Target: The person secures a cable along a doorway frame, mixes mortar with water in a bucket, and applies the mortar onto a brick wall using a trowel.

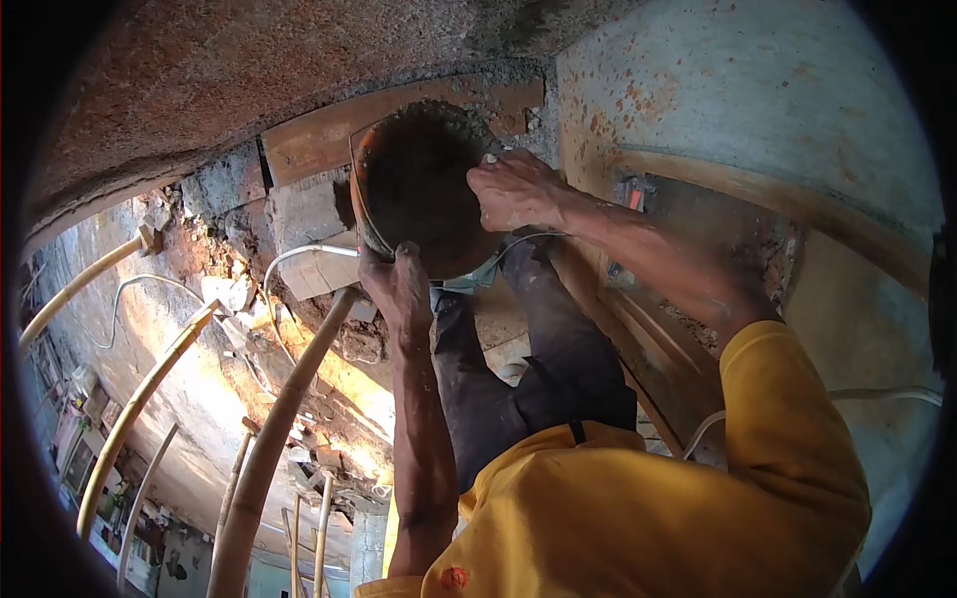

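Observation:
A round bucket [439, 261] with a dark inside and grey crust along its far rim stands tilted in front of me, above my legs. Its thin wire handle hangs at the left side. My left hand [394, 277] is closed on the near left edge of the bucket, thumb up. At the bucket's right side is my right hand [513, 189], curled into a fist with grey smears on the knuckles. Whatever that fist holds, if anything, is hidden. The bottom of the bucket is too dark to make out.
Wooden boards [319, 135] and a block [309, 224] lie behind the bucket, under a rough sloping surface. Several bamboo poles [284, 429] rise at the left over a drop. A plastered wall [738, 90] and a wooden frame [778, 189] stand at the right. A white cable [887, 395] runs beside me.

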`<act>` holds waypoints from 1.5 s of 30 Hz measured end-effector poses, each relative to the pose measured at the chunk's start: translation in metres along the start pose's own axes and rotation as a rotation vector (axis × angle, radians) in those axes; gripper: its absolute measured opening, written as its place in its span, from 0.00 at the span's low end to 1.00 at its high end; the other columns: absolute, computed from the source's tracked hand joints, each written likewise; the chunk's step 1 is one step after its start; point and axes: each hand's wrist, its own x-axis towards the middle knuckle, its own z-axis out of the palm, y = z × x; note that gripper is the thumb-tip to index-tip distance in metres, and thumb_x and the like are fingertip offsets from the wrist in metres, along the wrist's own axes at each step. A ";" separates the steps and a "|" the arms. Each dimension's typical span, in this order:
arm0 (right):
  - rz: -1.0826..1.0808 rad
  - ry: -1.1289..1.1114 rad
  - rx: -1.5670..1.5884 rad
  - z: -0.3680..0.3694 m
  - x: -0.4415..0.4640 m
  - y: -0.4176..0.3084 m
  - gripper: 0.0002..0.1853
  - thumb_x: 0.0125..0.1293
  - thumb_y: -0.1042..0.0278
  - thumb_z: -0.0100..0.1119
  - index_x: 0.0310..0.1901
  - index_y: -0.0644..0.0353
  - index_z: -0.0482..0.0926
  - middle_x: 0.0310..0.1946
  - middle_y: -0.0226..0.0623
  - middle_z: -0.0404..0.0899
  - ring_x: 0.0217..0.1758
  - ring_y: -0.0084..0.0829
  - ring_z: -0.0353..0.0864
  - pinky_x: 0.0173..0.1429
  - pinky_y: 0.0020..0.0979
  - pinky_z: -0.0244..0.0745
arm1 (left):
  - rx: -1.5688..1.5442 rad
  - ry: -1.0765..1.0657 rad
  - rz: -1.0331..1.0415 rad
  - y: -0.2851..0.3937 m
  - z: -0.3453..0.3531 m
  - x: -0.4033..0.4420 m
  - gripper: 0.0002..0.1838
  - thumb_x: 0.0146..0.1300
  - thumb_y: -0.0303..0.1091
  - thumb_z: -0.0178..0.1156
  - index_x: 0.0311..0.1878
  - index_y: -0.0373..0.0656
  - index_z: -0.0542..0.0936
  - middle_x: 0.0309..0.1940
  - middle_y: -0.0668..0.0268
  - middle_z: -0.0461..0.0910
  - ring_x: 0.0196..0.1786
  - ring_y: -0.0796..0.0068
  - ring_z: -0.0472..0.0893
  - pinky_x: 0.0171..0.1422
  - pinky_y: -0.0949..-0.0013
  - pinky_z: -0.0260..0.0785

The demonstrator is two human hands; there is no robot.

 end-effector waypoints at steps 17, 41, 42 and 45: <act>0.400 0.198 0.354 -0.125 -0.015 -0.085 0.18 0.61 0.56 0.63 0.38 0.66 0.87 0.40 0.59 0.88 0.47 0.60 0.89 0.59 0.54 0.83 | -0.222 0.221 -0.303 0.090 -0.016 0.006 0.16 0.59 0.26 0.63 0.51 0.40 0.75 0.33 0.69 0.76 0.28 0.79 0.75 0.31 0.72 0.72; 0.331 1.442 2.014 -0.140 -0.015 -0.189 0.11 0.71 0.64 0.65 0.48 0.61 0.80 0.32 0.35 0.83 0.25 0.26 0.82 0.27 0.30 0.79 | 1.043 -0.319 0.713 -0.005 -0.406 -0.082 0.34 0.46 0.42 0.87 0.52 0.45 0.76 0.49 0.55 0.79 0.48 0.47 0.77 0.57 0.42 0.67; 0.320 1.506 2.026 -0.143 -0.013 -0.187 0.12 0.71 0.64 0.65 0.48 0.61 0.80 0.33 0.35 0.84 0.25 0.26 0.82 0.27 0.30 0.80 | 1.064 -0.313 0.805 0.040 -0.373 -0.104 0.32 0.47 0.40 0.86 0.51 0.45 0.76 0.49 0.55 0.78 0.48 0.49 0.78 0.57 0.45 0.68; 0.291 1.703 2.056 -0.158 -0.010 -0.184 0.13 0.71 0.63 0.66 0.51 0.61 0.79 0.36 0.35 0.84 0.25 0.26 0.82 0.28 0.29 0.80 | 1.067 -0.213 0.641 0.063 -0.358 -0.119 0.30 0.43 0.24 0.80 0.53 0.43 0.80 0.48 0.51 0.82 0.52 0.47 0.81 0.55 0.51 0.76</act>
